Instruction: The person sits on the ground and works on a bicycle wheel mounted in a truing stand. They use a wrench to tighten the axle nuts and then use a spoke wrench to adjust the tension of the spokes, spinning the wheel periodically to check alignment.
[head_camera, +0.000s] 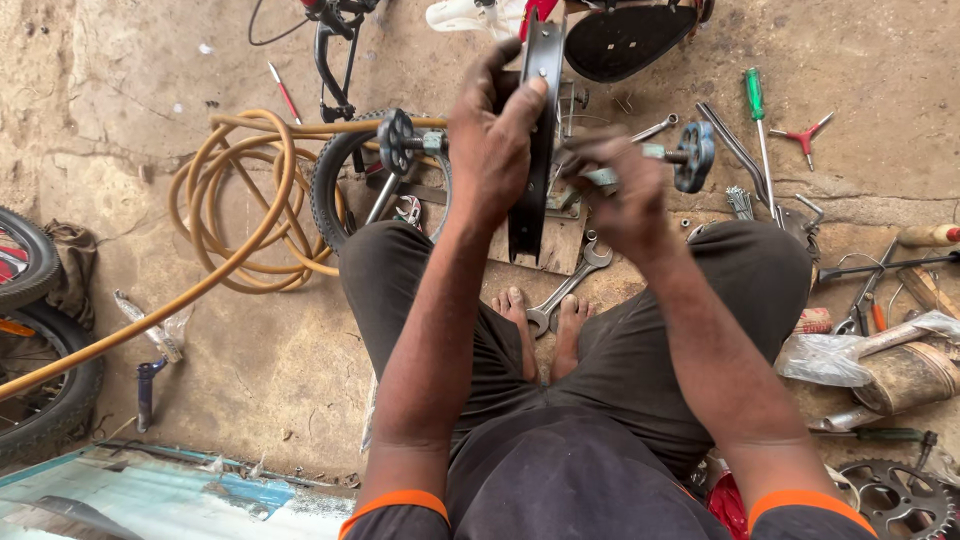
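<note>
- Left hand: fingers closed round the upper part of the black wheel rim, gripping it; judged a steadying hold so the rim stays upright.
- Rim pos.: between the knees, in front of the bare feet; lower edge appears to rest on a wood block on the floor, prob. to take the weight.
- Rim orientation: seen edge-on, long axis near vertical in frame, top end pointing away from the person, toward a black saddle.
- Right hand: closed on a small metal part just right of the rim; blurred, exact part cannot be told.
- Axle w/ two black pedals runs crosswise behind the rim.
- Nearby on floor: spanner by the feet, green-handled screwdriver, tan hose coil, tyre, chainring.
</note>
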